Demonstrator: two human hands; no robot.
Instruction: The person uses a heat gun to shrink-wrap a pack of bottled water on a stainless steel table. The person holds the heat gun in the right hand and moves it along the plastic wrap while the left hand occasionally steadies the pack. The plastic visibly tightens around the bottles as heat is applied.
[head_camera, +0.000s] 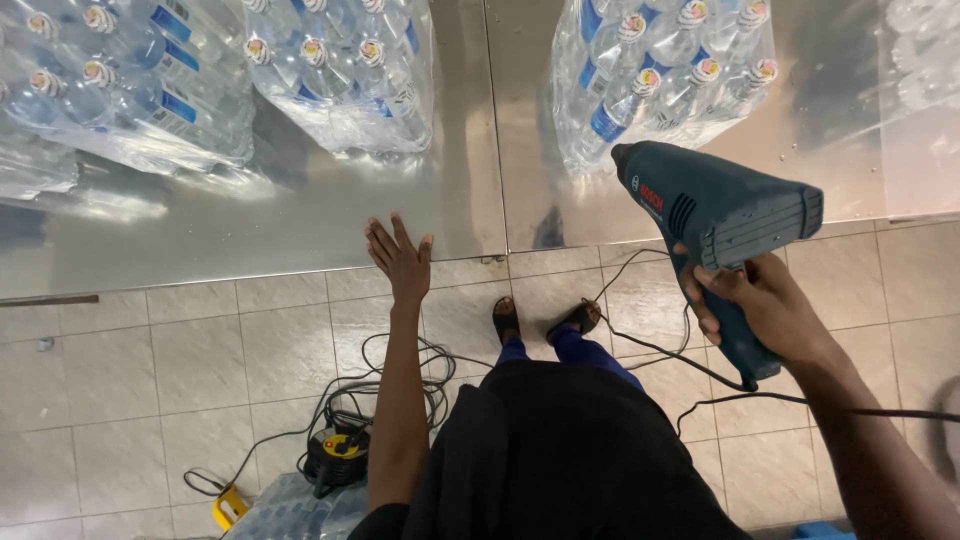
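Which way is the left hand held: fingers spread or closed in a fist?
Spread: the left hand is flat and empty, fingers apart, above the steel table edge.

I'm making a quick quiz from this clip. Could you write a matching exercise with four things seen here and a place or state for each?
Things:
1. heat gun
2. left hand
3. cable reel
4. bottle packs

Places or states:
a. on the tiled floor, cord coiled about it
b. open, fingers spread, empty
c. on the shiny metal table
d. gripped in the right hand

Pairs: 1-d, 2-b, 3-a, 4-c
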